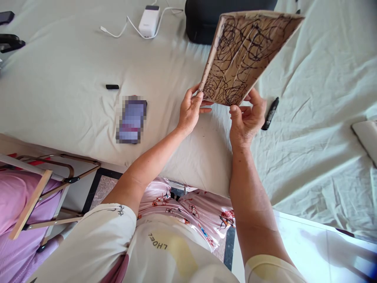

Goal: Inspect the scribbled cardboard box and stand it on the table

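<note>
A brown cardboard sheet (pixel 244 55) covered in black scribbles is lifted above the white cloth-covered table (pixel 73 102), tilted away from me. My left hand (pixel 191 110) pinches its lower left corner. My right hand (pixel 246 118) grips its lower edge on the right. A black marker (pixel 270 114) lies on the cloth just right of my right hand, apart from it.
A phone (pixel 131 120) lies left of my hands, with a small black cap (pixel 112 87) beyond it. A white charger with a cable (pixel 149 21) and a black bag (pixel 203 21) sit at the far side. A wooden chair frame (pixel 44 184) stands at the left.
</note>
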The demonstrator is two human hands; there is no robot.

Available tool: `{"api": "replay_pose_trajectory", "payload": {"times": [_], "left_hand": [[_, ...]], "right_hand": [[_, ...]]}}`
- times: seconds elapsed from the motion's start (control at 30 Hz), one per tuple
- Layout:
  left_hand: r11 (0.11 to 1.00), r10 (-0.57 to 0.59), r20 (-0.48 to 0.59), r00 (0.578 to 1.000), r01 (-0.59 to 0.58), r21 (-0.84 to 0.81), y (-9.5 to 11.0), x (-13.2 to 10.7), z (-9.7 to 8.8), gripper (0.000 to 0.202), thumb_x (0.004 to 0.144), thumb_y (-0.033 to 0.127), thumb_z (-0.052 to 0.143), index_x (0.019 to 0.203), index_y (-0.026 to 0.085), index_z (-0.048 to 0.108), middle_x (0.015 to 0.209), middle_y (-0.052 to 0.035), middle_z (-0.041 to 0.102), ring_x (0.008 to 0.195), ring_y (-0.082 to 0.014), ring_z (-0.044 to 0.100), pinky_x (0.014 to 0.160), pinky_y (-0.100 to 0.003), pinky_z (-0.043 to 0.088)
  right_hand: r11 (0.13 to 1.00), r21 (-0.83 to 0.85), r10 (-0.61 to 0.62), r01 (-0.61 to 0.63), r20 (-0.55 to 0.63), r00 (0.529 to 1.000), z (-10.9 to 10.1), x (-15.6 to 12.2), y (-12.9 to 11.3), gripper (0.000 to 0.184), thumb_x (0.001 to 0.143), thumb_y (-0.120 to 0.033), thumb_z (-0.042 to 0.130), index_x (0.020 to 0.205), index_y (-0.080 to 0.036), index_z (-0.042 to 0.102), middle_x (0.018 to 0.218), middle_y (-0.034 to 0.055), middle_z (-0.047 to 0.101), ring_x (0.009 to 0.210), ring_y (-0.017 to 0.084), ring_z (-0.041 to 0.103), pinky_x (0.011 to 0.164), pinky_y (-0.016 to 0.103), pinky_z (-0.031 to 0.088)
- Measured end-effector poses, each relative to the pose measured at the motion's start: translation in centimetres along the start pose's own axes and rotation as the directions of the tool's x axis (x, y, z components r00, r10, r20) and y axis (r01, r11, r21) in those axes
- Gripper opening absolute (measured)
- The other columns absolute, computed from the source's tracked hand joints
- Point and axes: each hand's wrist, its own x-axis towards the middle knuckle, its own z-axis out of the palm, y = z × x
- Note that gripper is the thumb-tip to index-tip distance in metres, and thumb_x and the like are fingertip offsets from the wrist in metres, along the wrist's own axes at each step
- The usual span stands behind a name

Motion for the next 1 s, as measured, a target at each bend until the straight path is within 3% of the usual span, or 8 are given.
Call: {"api": "replay_pose_trajectory", "payload": {"times": [0.1,0.33,0.6,0.9,1.0], "left_hand": [[0.998,0.039,0.003,0.999,-0.039,0.041,-0.1,0.2,-0.3,0.037,0.111,0.05,0.057,0.141,0.028,0.06,0.126,-0.0083,0.075,0.14,-0.031,0.069,0.114,-0.046,0.059],[0.988,0.061,-0.038,0.997,-0.055,0.147,0.7,0.2,-0.5,0.044,0.114,0.054,0.048,0.145,0.026,0.061,0.107,-0.0068,0.079,0.123,-0.0255,0.077,0.105,-0.039,0.063],[0.992,0.065,-0.042,0.997,-0.06,0.111,1.3,0.1,-0.4,0.04,0.112,0.057,0.053,0.119,0.021,0.067,0.094,-0.0047,0.076,0.105,-0.0222,0.08,0.094,-0.035,0.064],[0.999,0.009,-0.087,0.996,-0.006,0.035,1.6,0.2,-0.3,0.05,0.106,0.069,0.056,0.103,0.021,0.066,0.078,-0.0008,0.073,0.082,-0.0163,0.079,0.071,-0.023,0.06],[0.999,-0.038,-0.112,0.993,0.038,-0.002,1.6,0.9,-0.9,0.052,0.109,0.068,0.051,0.098,0.02,0.068,0.078,-0.0026,0.075,0.078,-0.016,0.078,0.068,-0.024,0.06]], "right_hand": [[0.996,-0.019,-0.091,0.09,-0.082,0.992,0.1,0.0,-0.8,0.069,0.095,-0.084,0.061,0.141,-0.032,0.064,0.123,0.0095,0.064,0.107,0.025,0.069,0.073,0.038,0.064],[0.995,-0.074,-0.073,0.07,-0.036,0.997,-0.7,-0.1,-1.7,0.077,0.09,-0.092,0.058,0.136,-0.031,0.065,0.121,0.0092,0.064,0.088,0.02,0.069,0.066,0.034,0.059],[0.993,-0.04,-0.111,0.108,-0.09,0.99,-0.9,0.4,-1.0,0.078,0.087,-0.095,0.059,0.128,-0.029,0.066,0.12,0.007,0.06,0.08,0.015,0.062,0.063,0.031,0.054],[0.996,-0.074,0.035,-0.05,-0.194,0.98,-1.9,0.9,0.9,0.05,0.095,-0.069,0.07,0.124,-0.029,0.066,0.127,0.0091,0.054,0.101,0.022,0.063,0.07,0.032,0.055],[0.996,-0.08,0.014,-0.042,-0.32,0.947,-2.1,1.2,1.2,0.045,0.094,-0.058,0.075,0.121,-0.022,0.067,0.125,0.012,0.052,0.102,0.022,0.061,0.075,0.034,0.054]]}}
